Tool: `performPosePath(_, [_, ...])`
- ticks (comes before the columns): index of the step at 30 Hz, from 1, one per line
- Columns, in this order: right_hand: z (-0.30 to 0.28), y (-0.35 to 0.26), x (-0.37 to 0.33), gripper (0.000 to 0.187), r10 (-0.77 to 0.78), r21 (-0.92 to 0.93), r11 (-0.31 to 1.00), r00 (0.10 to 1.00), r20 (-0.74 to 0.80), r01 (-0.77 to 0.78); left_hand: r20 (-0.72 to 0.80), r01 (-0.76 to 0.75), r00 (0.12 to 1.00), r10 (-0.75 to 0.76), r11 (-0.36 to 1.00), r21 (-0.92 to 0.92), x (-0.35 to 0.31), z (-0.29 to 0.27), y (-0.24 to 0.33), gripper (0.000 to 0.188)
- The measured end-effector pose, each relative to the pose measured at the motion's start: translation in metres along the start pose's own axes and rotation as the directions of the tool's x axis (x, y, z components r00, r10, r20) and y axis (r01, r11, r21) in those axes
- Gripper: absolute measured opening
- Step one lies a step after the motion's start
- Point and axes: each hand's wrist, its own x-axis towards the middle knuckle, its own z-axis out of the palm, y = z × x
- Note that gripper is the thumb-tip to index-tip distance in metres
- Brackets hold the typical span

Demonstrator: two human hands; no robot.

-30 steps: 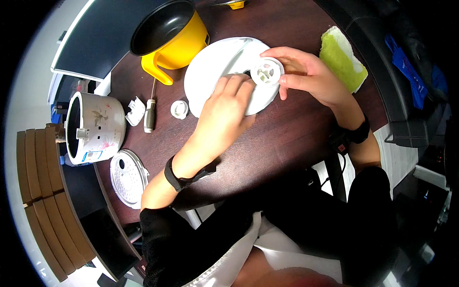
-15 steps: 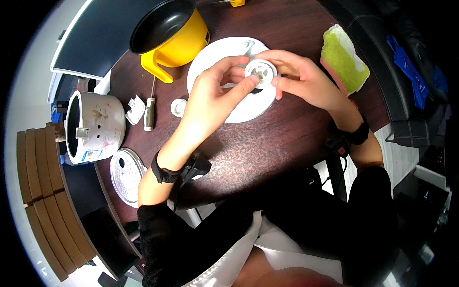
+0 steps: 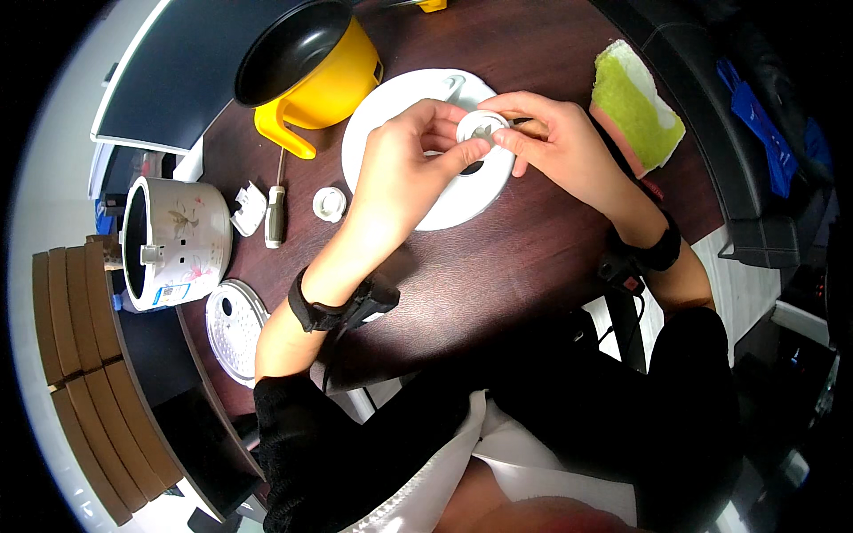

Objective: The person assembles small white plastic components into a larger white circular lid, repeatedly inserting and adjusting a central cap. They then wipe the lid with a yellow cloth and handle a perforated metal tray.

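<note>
A small white round plastic part (image 3: 482, 116) with openings in its face is held between both hands. My left hand (image 3: 410, 164) is closed on its left side, thumb pressed to the lower edge. My right hand (image 3: 569, 149) pinches it from the right, with the thumb on its face near the left thumb. Beneath the hands lies a large white round lid (image 3: 378, 115) with a dark opening, partly hidden by them. Left of my left forearm, a small white ring-shaped cap (image 3: 329, 204) rests on the table.
A screwdriver (image 3: 275, 218) and a white plastic bracket (image 3: 250, 210) lie at left, near a white cooker body (image 3: 200, 235) and a perforated round plate (image 3: 235, 342). Behind stands a yellow pot (image 3: 342, 84) with a black inside. A green-and-white cloth (image 3: 635, 98) lies at right on the dark table (image 3: 480, 275).
My right thumb has moved left from the white part's edge onto its face, close to the left thumb. The part has tilted and shifted slightly upward. The view has shifted slightly.
</note>
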Motion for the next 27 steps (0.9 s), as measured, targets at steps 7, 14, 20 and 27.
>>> performPosePath(7, [-0.002,0.0,-0.001,0.031,0.005,-0.083,0.997,0.998,-0.07,-0.011,-0.014,0.032,0.999,-0.032,0.999,0.001,0.005,0.003,0.008,0.027])
performPosePath(14, [0.0,0.003,-0.001,0.026,-0.086,-0.004,0.996,0.987,-0.132,0.087,-0.019,0.032,0.999,-0.034,0.995,-0.093,0.008,0.001,0.004,0.024])
performPosePath(20, [-0.001,-0.007,-0.003,0.031,0.012,-0.003,1.0,0.995,-0.098,-0.012,-0.006,0.045,0.999,-0.046,0.992,-0.115,0.008,0.0,0.002,0.024])
performPosePath(27, [-0.001,0.0,-0.001,0.033,-0.045,0.025,0.999,0.993,-0.106,0.048,0.004,0.092,0.996,-0.093,0.985,-0.143,0.011,-0.008,-0.002,0.031])
